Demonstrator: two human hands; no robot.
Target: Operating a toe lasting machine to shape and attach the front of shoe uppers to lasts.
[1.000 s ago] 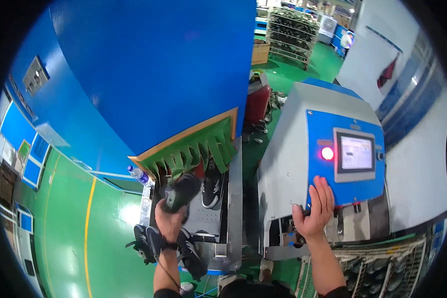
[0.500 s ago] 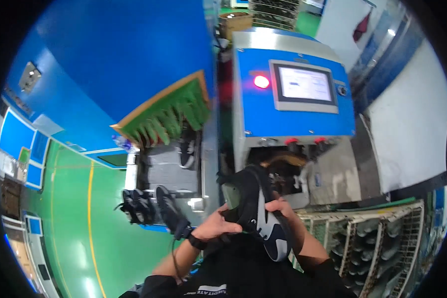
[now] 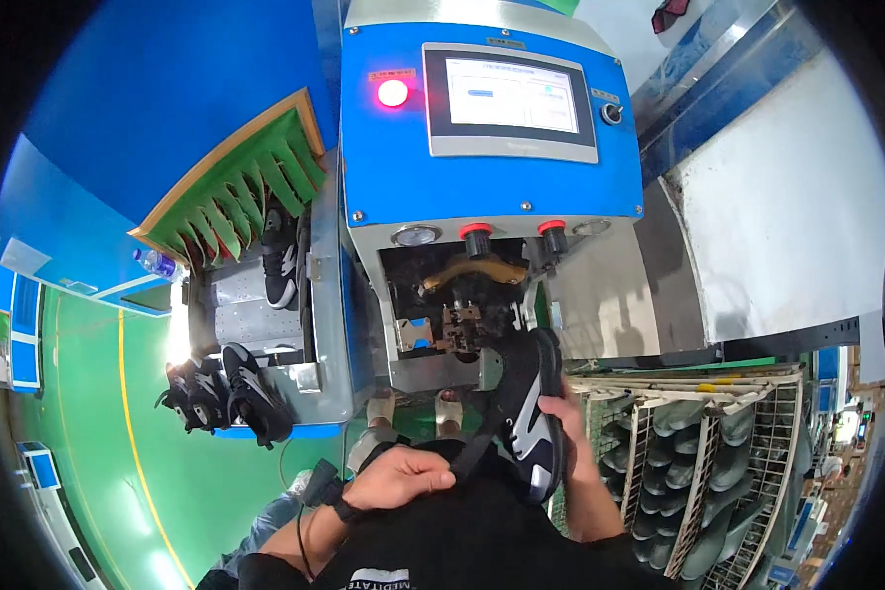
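A black sneaker (image 3: 526, 418) with white and grey side panels is in my right hand (image 3: 568, 425), whose fingers wrap round its sole side. Its toe points down toward me. Something green shows at the upper, heel end of the sneaker. My left hand (image 3: 398, 479) is lower and to the left, with thumb and fingers pinched on a black strip (image 3: 477, 442) that runs up toward the sneaker. Whether the strip is part of the sneaker I cannot tell. Just beyond the sneaker is the open bay of a blue machine (image 3: 492, 187), with metal clamps (image 3: 459, 326) inside.
The machine carries a screen (image 3: 509, 103), a glowing red lamp (image 3: 392, 93) and red-and-black knobs (image 3: 476, 239). On the left, a conveyor (image 3: 241, 295) under a green fringed curtain (image 3: 236, 192) holds several sneakers (image 3: 253, 393). A rack (image 3: 693, 462) of grey shoe-shaped pieces stands right.
My left hand has come off the sneaker's body and moved down and left, drawing the black strip out. The sneaker now stands more upright in my right hand. The view has shifted toward the machine.
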